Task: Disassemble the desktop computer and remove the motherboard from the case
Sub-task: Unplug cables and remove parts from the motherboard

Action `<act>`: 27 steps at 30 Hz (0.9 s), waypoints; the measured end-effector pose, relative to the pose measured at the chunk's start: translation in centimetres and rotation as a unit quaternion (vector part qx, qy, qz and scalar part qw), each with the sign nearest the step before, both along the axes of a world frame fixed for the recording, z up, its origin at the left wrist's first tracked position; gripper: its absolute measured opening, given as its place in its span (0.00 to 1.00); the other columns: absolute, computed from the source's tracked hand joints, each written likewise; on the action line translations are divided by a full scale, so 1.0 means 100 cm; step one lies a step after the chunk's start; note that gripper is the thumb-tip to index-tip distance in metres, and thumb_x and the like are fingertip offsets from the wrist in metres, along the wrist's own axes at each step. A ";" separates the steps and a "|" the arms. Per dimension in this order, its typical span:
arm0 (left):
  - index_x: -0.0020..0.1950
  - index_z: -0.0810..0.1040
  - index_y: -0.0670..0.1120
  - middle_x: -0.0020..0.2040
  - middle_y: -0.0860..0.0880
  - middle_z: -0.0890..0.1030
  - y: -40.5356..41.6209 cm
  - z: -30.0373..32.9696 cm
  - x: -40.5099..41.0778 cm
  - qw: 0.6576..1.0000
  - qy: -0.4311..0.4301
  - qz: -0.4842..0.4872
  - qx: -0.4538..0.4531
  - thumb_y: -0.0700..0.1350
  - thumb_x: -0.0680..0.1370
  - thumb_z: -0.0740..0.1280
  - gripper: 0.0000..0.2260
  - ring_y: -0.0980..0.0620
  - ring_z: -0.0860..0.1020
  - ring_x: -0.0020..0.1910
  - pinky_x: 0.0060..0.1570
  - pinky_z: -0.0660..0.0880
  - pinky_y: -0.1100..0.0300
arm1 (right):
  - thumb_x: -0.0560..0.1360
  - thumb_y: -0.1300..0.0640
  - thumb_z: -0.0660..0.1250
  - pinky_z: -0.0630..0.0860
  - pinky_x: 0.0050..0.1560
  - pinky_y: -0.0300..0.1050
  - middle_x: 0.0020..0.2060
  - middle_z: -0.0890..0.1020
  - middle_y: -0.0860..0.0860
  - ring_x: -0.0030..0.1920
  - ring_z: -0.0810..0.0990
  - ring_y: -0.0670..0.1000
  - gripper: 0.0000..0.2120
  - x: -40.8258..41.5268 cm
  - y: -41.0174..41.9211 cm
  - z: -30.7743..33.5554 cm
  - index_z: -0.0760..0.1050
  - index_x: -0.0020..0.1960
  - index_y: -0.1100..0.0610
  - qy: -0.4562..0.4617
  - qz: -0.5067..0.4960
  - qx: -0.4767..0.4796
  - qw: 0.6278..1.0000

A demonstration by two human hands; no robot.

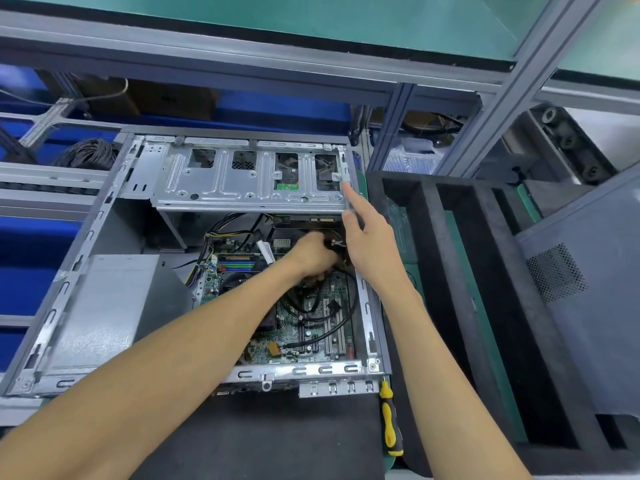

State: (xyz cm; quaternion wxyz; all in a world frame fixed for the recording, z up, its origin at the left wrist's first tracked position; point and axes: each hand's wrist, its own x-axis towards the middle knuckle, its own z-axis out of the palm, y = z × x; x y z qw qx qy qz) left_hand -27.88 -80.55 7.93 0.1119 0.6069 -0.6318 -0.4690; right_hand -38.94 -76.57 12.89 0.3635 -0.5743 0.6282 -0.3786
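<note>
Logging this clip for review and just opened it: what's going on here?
A person is working inside an open grey metal desktop computer case lying on the bench. The left hand reaches down among the black cables above the green motherboard, which is not yet out; what its fingers hold is hidden. The right hand rests against the silver metal drive cage, index finger extended. A yellow-and-black screwdriver lies unused beside the case.

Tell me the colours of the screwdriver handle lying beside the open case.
Yellow and black; the screwdriver lies right of the metal computer case, head view.
</note>
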 end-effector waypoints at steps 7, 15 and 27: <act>0.66 0.71 0.39 0.32 0.43 0.76 -0.008 0.008 0.008 0.994 -0.056 -0.086 0.047 0.38 0.80 0.59 0.15 0.52 0.73 0.21 0.26 0.70 0.60 | 0.85 0.56 0.54 0.66 0.72 0.51 0.73 0.71 0.51 0.55 0.63 0.45 0.22 0.001 0.001 0.001 0.62 0.78 0.44 0.008 -0.001 -0.004 1.000; 0.47 0.79 0.49 0.20 0.54 0.73 -0.006 0.009 0.019 0.992 0.031 -0.091 0.076 0.36 0.82 0.59 0.12 0.57 0.70 0.18 0.20 0.68 0.66 | 0.85 0.56 0.54 0.68 0.60 0.37 0.69 0.75 0.51 0.43 0.73 0.36 0.22 0.001 0.002 0.002 0.62 0.79 0.46 0.031 0.002 -0.020 0.999; 0.36 0.79 0.41 0.30 0.47 0.82 0.005 0.015 0.002 0.951 0.241 0.102 0.164 0.38 0.77 0.69 0.10 0.55 0.79 0.26 0.30 0.79 0.63 | 0.85 0.57 0.54 0.68 0.62 0.34 0.65 0.76 0.47 0.54 0.75 0.42 0.22 0.000 0.001 0.002 0.63 0.78 0.45 0.027 -0.007 -0.019 0.999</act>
